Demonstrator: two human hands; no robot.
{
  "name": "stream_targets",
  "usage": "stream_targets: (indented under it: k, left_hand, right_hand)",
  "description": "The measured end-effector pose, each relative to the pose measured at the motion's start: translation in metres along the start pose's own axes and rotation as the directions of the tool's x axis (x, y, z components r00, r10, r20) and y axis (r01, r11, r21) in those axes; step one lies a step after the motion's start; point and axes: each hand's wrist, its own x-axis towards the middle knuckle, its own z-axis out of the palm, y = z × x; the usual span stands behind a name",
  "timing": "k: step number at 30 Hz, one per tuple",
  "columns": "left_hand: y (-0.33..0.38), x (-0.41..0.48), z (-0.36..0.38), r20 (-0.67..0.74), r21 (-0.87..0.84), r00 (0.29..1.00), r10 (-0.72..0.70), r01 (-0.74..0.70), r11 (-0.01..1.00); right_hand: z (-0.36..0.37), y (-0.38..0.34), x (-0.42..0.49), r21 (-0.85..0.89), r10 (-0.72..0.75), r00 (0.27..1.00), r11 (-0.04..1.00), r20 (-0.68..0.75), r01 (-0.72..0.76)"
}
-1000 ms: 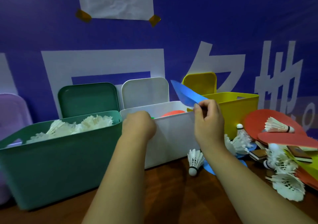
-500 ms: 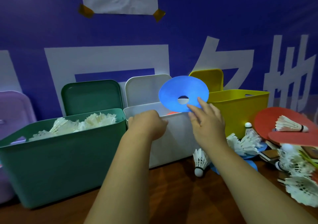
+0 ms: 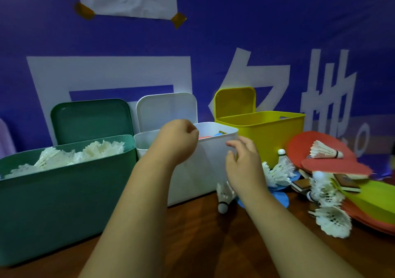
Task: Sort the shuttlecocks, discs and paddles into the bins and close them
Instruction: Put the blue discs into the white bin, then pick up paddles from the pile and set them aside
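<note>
Blue disc [image 3: 218,134] in white bin [image 3: 208,164], right hand [image 3: 243,166] open and empty, left hand [image 3: 177,143] fisted

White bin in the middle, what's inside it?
A red disc and a blue disc peek over the rim of the white bin. The left hand and the bin's wall hide the rest.
</note>
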Motion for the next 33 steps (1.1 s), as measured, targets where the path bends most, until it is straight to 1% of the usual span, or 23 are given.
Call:
stream_targets:
  k: [3,7,9,12,16,18,20,22,24,26,28,31,33]
  left_hand:
    - [0.016,-0.003,0.002,-0.022,-0.096,0.996,0.083,-0.085,0.992]
    - [0.038,-0.011,0.008,0.034,-0.210,0.982,0.184,-0.173,0.962]
    - [0.051,-0.017,0.015,0.081,-0.204,0.968,0.240,-0.219,0.954]
    - [0.076,-0.026,0.035,0.132,-0.143,0.939,0.318,-0.299,0.943]
    - [0.110,-0.050,0.077,0.242,-0.126,0.878,0.413,-0.394,0.910]
    - [0.121,-0.065,0.096,0.301,-0.159,0.837,0.457,-0.428,0.890]
    - [0.129,-0.077,0.108,0.346,-0.185,0.807,0.479,-0.442,0.878]
    - [0.131,-0.083,0.116,0.370,-0.190,0.793,0.484,-0.445,0.875]
    - [0.131,-0.084,0.121,0.394,-0.178,0.783,0.480,-0.448,0.876]
    - [0.129,-0.084,0.124,0.417,-0.166,0.778,0.470,-0.444,0.881]
    - [0.126,-0.083,0.125,0.434,-0.149,0.776,0.459,-0.440,0.885]
    - [0.122,-0.079,0.125,0.431,-0.139,0.784,0.447,-0.432,0.891]
    - [0.118,-0.075,0.123,0.419,-0.159,0.798,0.433,-0.405,0.900]
  right_hand:
    - [-0.017,-0.013,-0.006,0.006,0.041,0.999,0.999,-0.022,-0.041]
    - [-0.053,-0.022,-0.019,0.008,0.066,0.998,0.998,0.010,-0.066]
    - [-0.079,-0.021,-0.028,-0.096,0.038,0.999,0.995,0.003,-0.038]
    - [-0.123,-0.017,-0.038,-0.267,0.020,1.000,0.963,-0.019,-0.024]
    - [-0.183,0.001,-0.043,-0.348,-0.008,0.995,0.937,-0.104,-0.029]
    - [-0.214,0.013,-0.045,-0.386,0.026,0.991,0.919,-0.132,-0.076]
    - [-0.245,0.024,-0.047,-0.406,0.122,0.984,0.899,-0.127,-0.164]
    - [-0.270,0.036,-0.049,-0.418,0.209,0.973,0.878,-0.100,-0.232]
    - [-0.283,0.043,-0.052,-0.482,0.279,0.960,0.840,-0.008,-0.248]
    - [-0.285,0.047,-0.054,-0.589,0.299,0.949,0.787,0.103,-0.185]
    - [-0.279,0.047,-0.052,-0.653,0.289,0.941,0.750,0.175,-0.109]
    - [-0.266,0.048,-0.042,-0.709,0.298,0.925,0.704,0.235,-0.046]
    - [-0.258,0.048,-0.035,-0.740,0.314,0.915,0.672,0.251,-0.028]
